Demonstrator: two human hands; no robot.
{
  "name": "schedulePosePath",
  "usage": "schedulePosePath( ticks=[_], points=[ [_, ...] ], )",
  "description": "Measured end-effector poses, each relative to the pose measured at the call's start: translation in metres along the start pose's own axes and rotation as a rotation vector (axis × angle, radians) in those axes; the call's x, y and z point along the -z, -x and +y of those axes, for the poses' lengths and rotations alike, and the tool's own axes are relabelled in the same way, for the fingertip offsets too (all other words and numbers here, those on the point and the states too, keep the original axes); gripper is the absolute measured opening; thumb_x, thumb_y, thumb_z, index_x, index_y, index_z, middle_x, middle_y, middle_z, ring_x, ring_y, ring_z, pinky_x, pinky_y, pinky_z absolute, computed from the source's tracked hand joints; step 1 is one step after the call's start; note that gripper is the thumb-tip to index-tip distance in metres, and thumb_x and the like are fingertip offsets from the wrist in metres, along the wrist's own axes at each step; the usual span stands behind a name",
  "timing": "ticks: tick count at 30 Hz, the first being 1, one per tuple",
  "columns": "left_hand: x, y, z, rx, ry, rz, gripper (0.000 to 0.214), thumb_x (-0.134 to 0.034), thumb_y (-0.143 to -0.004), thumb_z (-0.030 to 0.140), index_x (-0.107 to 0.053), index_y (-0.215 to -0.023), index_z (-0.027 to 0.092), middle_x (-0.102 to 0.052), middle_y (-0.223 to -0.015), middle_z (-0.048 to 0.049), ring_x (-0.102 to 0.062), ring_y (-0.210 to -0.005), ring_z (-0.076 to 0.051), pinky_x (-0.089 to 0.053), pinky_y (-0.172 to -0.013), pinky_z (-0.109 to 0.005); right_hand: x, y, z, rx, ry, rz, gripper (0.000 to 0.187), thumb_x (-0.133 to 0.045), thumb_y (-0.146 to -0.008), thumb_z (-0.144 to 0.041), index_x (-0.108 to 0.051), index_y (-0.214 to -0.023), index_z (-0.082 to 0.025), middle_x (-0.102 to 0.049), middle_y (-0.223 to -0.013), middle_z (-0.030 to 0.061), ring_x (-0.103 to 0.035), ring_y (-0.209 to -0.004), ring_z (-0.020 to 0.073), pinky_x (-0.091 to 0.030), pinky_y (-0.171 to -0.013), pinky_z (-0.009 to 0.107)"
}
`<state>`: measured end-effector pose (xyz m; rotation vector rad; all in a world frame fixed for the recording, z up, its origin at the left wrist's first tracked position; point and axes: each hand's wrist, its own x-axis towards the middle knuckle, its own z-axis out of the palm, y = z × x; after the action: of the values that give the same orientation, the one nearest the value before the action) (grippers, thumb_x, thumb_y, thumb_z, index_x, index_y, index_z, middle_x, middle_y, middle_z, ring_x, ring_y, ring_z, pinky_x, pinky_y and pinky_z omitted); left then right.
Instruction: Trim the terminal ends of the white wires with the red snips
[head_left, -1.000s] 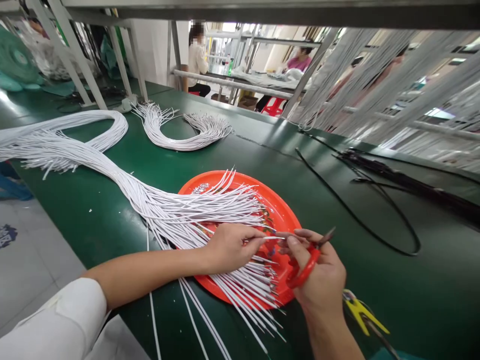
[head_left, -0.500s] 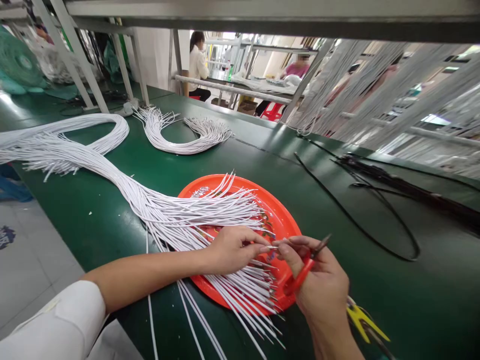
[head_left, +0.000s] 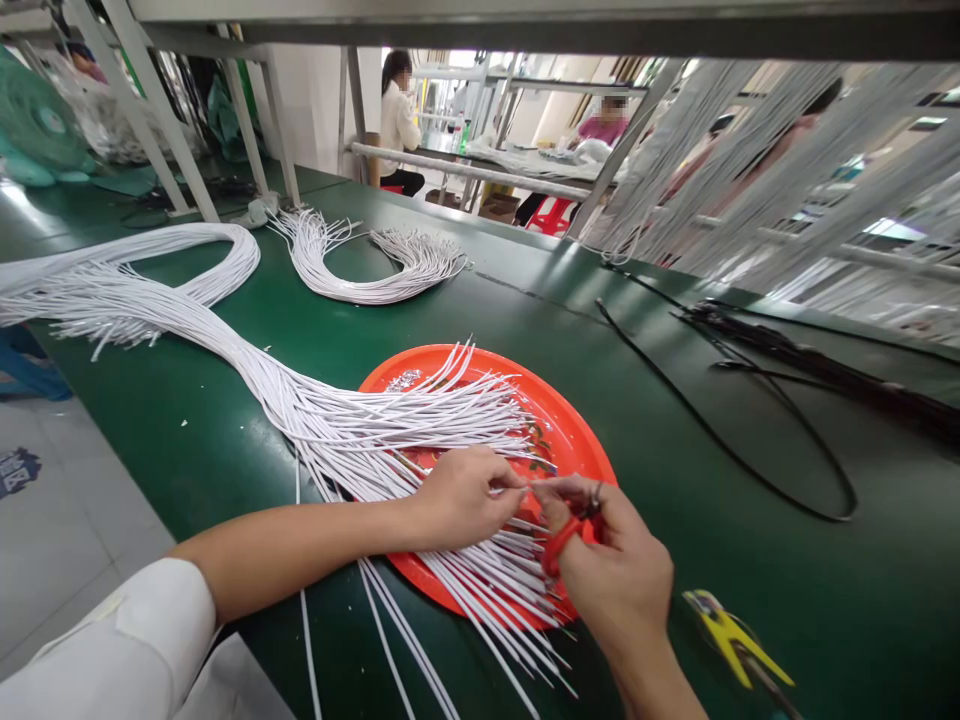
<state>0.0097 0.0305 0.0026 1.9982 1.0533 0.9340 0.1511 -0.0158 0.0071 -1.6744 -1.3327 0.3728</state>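
Note:
A thick bundle of white wires (head_left: 322,420) runs across the green table and fans out over an orange plate (head_left: 577,440). My left hand (head_left: 461,497) rests on the wire ends over the plate, its fingers pinched on one thin white wire. My right hand (head_left: 619,575) is closed round red-handled snips (head_left: 564,532), thumb and finger meeting my left fingertips at the wire's tip. The snips' blades are mostly hidden by my fingers.
A yellow-handled tool (head_left: 731,638) lies at the lower right. Black cables (head_left: 757,400) loop across the right of the table. A second white wire bundle (head_left: 367,270) lies at the back. White wires hang from a rack at the upper right. Two people sit at a far bench.
My right hand has turned and drawn left toward my left hand, so the snips' blades, which stuck out earlier, are now tucked behind my fingers. My left hand has stayed on the wires.

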Motion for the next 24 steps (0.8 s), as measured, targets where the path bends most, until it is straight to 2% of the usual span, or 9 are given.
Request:
schedulePosePath(
  ticks=[6,10,14,16,20,24],
  points=[
    [-0.0013,-0.0005,0.0008,0.056,0.176,0.041,0.011,-0.06,-0.075,0.022,-0.067,-0.071,0.016,-0.063,-0.067,-0.0021,-0.053,-0.062,-0.011,-0.04,-0.06,-0.022,-0.0055,-0.006,0.0011,-0.211,-0.334,0.031,0.028,-0.071,-0.061,-0.039,-0.058,-0.075,-0.018,-0.061,-0.067,0.0009,-0.057,-0.059,0.0136,-0.048,-0.057,0.027],
    [0.0005,-0.0015,0.001,0.11,0.272,-0.034,0.016,-0.057,-0.077,0.024,-0.068,-0.082,0.014,-0.064,-0.073,-0.0038,-0.053,-0.064,-0.011,-0.04,-0.059,-0.021,-0.0054,-0.0048,0.0021,-0.197,-0.4,0.047,0.027,-0.072,-0.061,-0.036,-0.058,-0.076,-0.018,-0.062,-0.069,0.0008,-0.057,-0.06,0.0131,-0.049,-0.059,0.027],
    [0.0032,-0.0038,-0.0005,0.106,0.337,-0.168,0.018,-0.054,-0.079,0.022,-0.068,-0.074,0.012,-0.063,-0.067,-0.0031,-0.053,-0.062,-0.011,-0.04,-0.058,-0.02,-0.0046,-0.0028,0.0015,-0.166,-0.401,0.065,0.026,-0.072,-0.062,-0.034,-0.058,-0.076,-0.019,-0.062,-0.07,0.0009,-0.059,-0.065,0.0136,-0.049,-0.063,0.027],
    [0.0039,-0.0041,-0.0005,0.118,0.38,-0.188,0.019,-0.055,-0.079,0.024,-0.068,-0.073,0.012,-0.063,-0.065,-0.0024,-0.052,-0.06,-0.01,-0.039,-0.055,-0.02,-0.0048,-0.0025,0.0008,-0.181,-0.385,0.08,0.026,-0.072,-0.062,-0.035,-0.058,-0.077,-0.019,-0.062,-0.071,0.0007,-0.058,-0.064,0.0133,-0.049,-0.063,0.027],
    [0.0028,-0.0027,-0.0003,0.102,0.336,-0.099,0.016,-0.056,-0.077,0.021,-0.069,-0.072,0.013,-0.064,-0.066,-0.0024,-0.053,-0.061,-0.01,-0.04,-0.057,-0.02,-0.0062,-0.0012,-0.0025,-0.228,-0.354,0.107,0.028,-0.071,-0.063,-0.037,-0.058,-0.078,-0.018,-0.06,-0.068,-0.0006,-0.056,-0.058,0.0123,-0.048,-0.058,0.026],
    [-0.0008,-0.0006,-0.0042,0.019,0.174,-0.02,0.016,-0.056,-0.077,0.019,-0.07,-0.071,0.015,-0.065,-0.066,-0.003,-0.055,-0.064,-0.011,-0.041,-0.062,-0.022,-0.0078,0.0026,-0.0067,-0.191,-0.276,0.12,0.027,-0.071,-0.063,-0.038,-0.058,-0.077,-0.018,-0.06,-0.067,-0.0001,-0.057,-0.059,0.013,-0.048,-0.056,0.025]
  ],
)
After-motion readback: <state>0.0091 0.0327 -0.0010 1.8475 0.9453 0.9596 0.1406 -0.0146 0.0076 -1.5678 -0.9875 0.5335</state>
